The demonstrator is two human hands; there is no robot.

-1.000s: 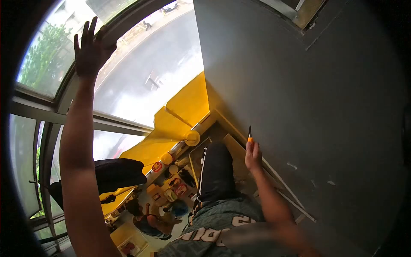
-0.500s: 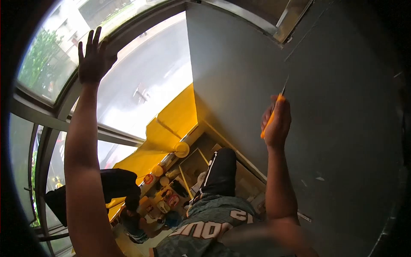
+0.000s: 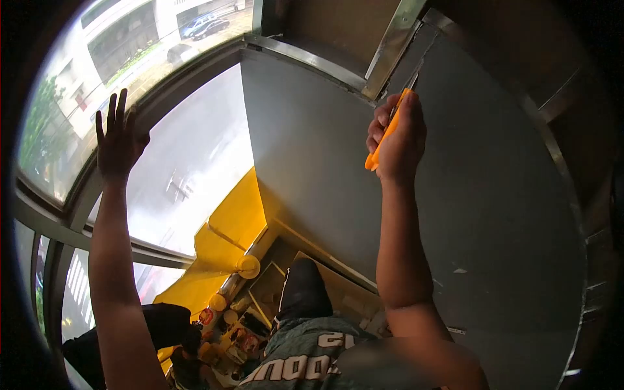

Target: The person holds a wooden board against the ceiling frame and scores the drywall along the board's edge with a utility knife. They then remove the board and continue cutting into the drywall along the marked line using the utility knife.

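Observation:
My left hand (image 3: 117, 146) is raised with its fingers spread, against the dark window frame (image 3: 170, 79) in this view. It holds nothing. My right hand (image 3: 404, 146) is wrapped round the orange handle of a utility knife (image 3: 389, 130), whose thin blade points up. The blade tip is near a rough line that runs down the upper part of a large grey panel (image 3: 318, 169). Metal framing (image 3: 398, 45) edges the panel just above the knife. Part of the handle is hidden by my fingers.
Yellow sheeting (image 3: 227, 218) hangs below the bright window. Under it, far down, lie several containers and boxes, with a yellow round lid (image 3: 247, 266) among them. Another person is partly visible at lower left. Parked cars (image 3: 209, 27) show outside the glass.
My right hand has moved up and left with the knife, closer to the metal framing. The view has tilted up, showing more framing and street. My left hand stays spread at the window.

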